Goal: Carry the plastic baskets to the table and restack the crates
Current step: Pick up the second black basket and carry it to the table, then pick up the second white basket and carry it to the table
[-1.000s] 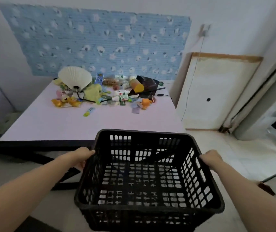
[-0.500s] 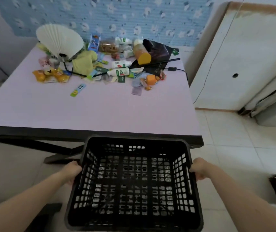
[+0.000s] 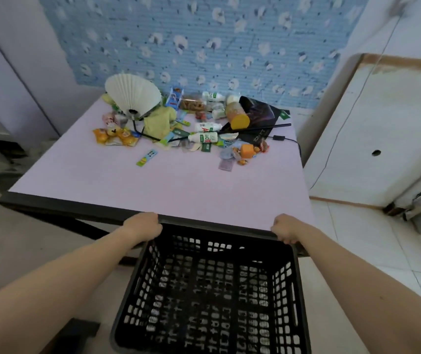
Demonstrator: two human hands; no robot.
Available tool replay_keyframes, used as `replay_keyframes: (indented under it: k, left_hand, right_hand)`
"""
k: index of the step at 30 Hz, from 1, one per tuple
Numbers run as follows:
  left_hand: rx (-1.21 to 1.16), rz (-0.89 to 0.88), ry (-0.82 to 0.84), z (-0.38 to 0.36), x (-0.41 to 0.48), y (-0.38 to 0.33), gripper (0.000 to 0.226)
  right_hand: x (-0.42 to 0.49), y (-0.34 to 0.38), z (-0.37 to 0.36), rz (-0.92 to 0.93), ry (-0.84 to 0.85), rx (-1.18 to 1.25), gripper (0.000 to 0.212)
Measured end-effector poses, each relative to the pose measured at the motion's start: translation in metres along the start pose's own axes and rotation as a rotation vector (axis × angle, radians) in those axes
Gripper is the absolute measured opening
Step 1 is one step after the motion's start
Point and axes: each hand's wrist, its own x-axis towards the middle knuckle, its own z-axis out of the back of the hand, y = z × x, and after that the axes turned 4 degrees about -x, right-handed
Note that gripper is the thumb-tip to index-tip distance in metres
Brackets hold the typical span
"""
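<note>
Both hands are clenched on the far corners of the black basket (image 3: 212, 290): the left hand (image 3: 143, 227) wraps the far-left corner of the rim, the right hand (image 3: 287, 228) the far-right corner, knuckles up and fingers curled over the edge. Both forearms reach forward from the bottom corners of the frame, nearly straight and roughly symmetric, so neither hand is clearly nearer. The basket hangs empty in the lower centre of the frame, its far rim level with the hands and just at the near edge of the desk (image 3: 153, 185); whether rim and desk edge touch cannot be told. The desk's bare pink surface lies directly ahead, toward the upper frame. Past that open stretch, a clutter of bottles, packets and a white fan (image 3: 132, 95) fills the desk's far side. Setting down likely needs a lift and forward push.
</note>
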Motion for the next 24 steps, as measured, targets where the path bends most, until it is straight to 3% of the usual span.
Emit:
replay_keyframes:
  k: [4,10,13,17,24]
  left_hand:
    - [-0.054,-0.088,-0.167,0.071,-0.032,-0.029,0.038]
    - [-0.117,-0.114,-0.539,0.169,-0.140,0.003,0.032]
    - [-0.159,-0.029,-0.641,0.195,-0.210,0.036,0.029]
    - [-0.239,0.149,-0.779,0.186,-0.305,0.091,0.028]
    - [-0.302,0.429,-0.836,0.115,-0.463,0.155,0.028]
  right_hand:
    - [-0.032,0.072,0.036,0.190,-0.045,-0.118,0.037]
    - [-0.113,0.192,0.065,0.563,-0.267,-0.166,0.015]
    - [-0.155,0.251,0.067,0.745,-0.355,-0.202,0.021]
    - [-0.237,0.325,0.049,1.017,-0.369,-0.279,0.024]
    - [-0.385,0.399,-0.045,1.415,-0.236,-0.413,0.030]
